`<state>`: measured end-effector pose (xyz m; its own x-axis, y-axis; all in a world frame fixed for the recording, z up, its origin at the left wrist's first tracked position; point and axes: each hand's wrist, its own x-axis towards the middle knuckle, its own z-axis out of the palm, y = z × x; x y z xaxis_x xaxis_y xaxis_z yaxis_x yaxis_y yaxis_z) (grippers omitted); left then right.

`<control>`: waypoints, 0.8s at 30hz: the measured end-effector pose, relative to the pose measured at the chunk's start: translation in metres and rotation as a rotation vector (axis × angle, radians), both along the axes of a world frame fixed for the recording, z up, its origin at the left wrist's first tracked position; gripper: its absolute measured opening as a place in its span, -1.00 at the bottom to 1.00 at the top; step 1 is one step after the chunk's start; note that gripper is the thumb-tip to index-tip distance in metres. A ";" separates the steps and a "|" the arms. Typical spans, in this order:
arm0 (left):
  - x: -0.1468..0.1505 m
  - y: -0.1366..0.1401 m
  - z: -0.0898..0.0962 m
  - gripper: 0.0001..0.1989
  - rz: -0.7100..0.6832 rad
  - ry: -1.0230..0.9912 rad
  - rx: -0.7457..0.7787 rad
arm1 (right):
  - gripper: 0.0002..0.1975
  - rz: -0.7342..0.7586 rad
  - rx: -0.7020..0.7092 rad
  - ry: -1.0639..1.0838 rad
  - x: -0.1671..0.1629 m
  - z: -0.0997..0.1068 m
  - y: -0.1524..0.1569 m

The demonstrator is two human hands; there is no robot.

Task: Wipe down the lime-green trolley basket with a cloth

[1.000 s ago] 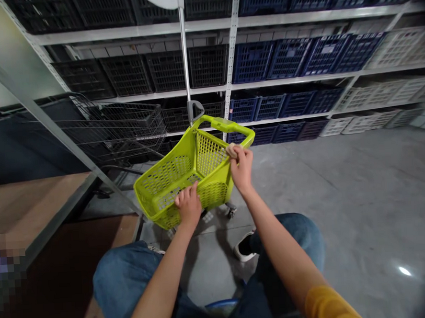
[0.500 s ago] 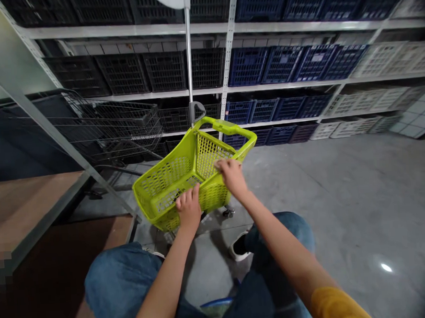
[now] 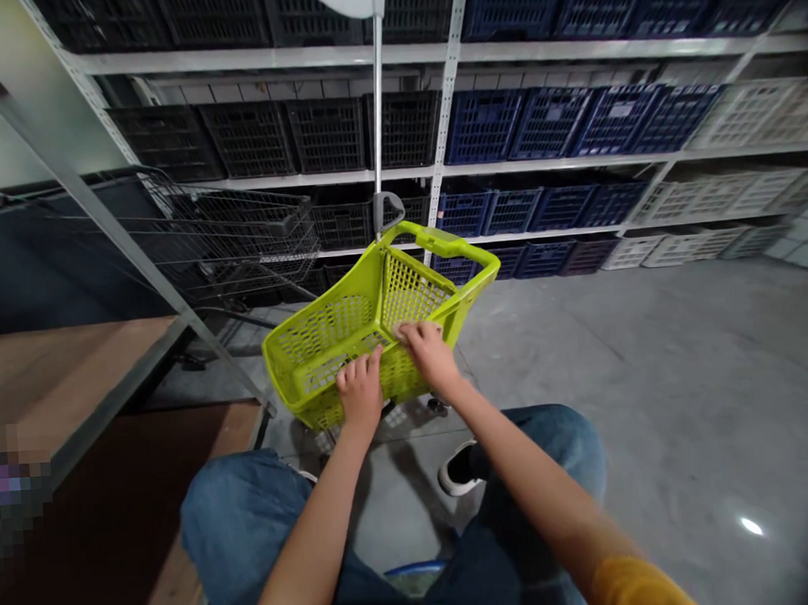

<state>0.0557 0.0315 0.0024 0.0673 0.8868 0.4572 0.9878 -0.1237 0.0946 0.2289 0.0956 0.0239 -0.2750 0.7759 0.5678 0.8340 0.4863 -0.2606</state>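
A lime-green plastic basket (image 3: 351,333) on small wheels stands on the grey concrete floor (image 3: 654,369) just in front of the person's knees, its handle (image 3: 441,243) raised at the far end. The left hand (image 3: 360,389) rests on the near rim of the basket, fingers curled over the edge and clamped on it. The right hand (image 3: 429,354) lies just to the right of the left one, palm down on the near right side of the basket; its fingers press flat against the perforated wall, and whether they hold a cloth or anything else underneath cannot be told. The two hands are close together but do not touch. The person sits low, both knees in blue jeans (image 3: 253,522) at the near edge, with a dark shoe with a white sole (image 3: 463,468) on the floor between them and a yellow sleeve (image 3: 633,590) on the right arm. To the left stands a wire shopping cart (image 3: 229,240) behind a slanted metal post (image 3: 104,220), and a wooden shelf board (image 3: 53,379) lies nearer on that side. Across the far wall run metal shelves (image 3: 573,160) loaded with black crates (image 3: 325,134) at left, blue crates (image 3: 557,120) in the middle and white crates (image 3: 748,112) at right.
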 end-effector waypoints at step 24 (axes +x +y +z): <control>0.007 0.001 -0.005 -0.51 0.000 -0.042 -0.001 | -0.76 -0.268 0.163 0.006 0.087 0.044 0.031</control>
